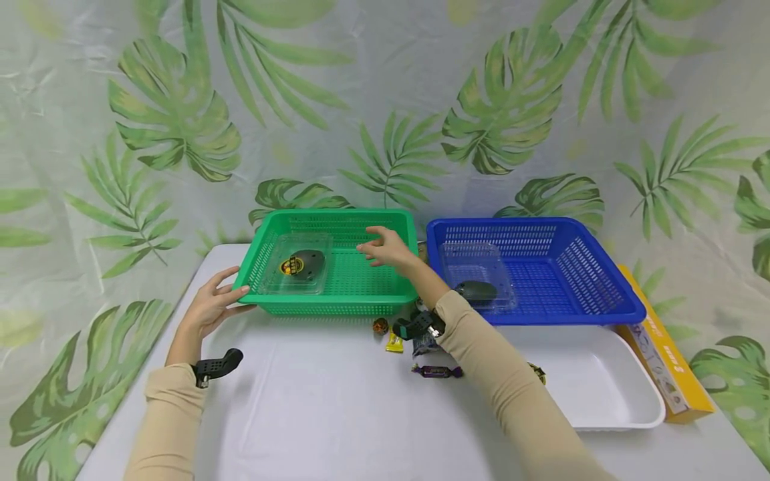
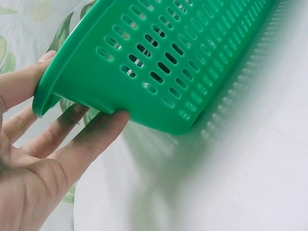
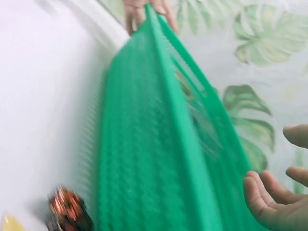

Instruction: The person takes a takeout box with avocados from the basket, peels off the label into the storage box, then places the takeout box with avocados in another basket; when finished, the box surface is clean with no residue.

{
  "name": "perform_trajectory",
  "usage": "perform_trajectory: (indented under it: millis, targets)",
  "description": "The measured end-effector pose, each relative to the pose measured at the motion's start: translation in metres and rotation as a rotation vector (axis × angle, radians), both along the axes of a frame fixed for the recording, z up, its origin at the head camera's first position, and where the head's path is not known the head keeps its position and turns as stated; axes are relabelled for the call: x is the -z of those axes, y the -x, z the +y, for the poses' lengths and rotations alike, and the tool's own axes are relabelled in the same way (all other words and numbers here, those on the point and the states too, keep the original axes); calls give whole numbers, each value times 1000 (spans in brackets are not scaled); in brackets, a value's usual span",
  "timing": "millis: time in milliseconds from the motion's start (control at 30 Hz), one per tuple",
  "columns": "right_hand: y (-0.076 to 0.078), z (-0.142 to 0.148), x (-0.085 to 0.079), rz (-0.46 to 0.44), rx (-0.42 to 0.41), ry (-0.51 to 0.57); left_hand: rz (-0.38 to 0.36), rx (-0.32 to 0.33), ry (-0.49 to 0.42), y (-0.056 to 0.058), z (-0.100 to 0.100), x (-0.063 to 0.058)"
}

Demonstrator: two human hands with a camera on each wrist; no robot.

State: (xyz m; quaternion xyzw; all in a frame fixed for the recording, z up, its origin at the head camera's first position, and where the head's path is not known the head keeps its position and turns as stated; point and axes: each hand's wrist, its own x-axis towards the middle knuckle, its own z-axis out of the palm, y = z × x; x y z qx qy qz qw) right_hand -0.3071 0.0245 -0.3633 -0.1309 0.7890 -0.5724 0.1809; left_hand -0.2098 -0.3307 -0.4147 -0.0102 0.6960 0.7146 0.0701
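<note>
My left hand (image 1: 210, 304) grips the front left corner of a green plastic basket (image 1: 337, 309), thumb over the rim and fingers beneath it, as the left wrist view also shows. Inside the basket's left half lies a clear plastic box (image 1: 321, 284) with a dark rounded object (image 1: 311, 262) and a round yellow-and-black label (image 1: 291, 266). My right hand (image 1: 388, 248) hovers over the basket's right side with fingers loosely bent and nothing in them. In the right wrist view, its fingertips (image 3: 255, 185) are seen beyond the blurred basket wall.
A blue basket (image 1: 544, 274) to the right holds another clear box (image 1: 469, 257) with a dark rounded object (image 1: 476, 291). Before it sits a white tray (image 1: 595, 374), beside a long yellow box (image 1: 670, 361). Small wrapped sweets, among them a purple one (image 1: 437, 371), lie by my right forearm.
</note>
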Motion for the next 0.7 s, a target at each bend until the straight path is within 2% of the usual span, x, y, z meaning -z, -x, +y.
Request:
perform_trajectory:
  millis: [200,333,500,700]
  targets:
    - [-4,-40,15,-66,3,19,0,-6,-29,1,0,2]
    - [-10,-62,25,-100,4,-23,3,-9,-51,1,0,4]
    - [-15,-80,32,-90,-27,-118,7,-10,-49,1,0,4]
    - [-17,-93,35,-111,-38,-125,19,-12,-55,0,1,4]
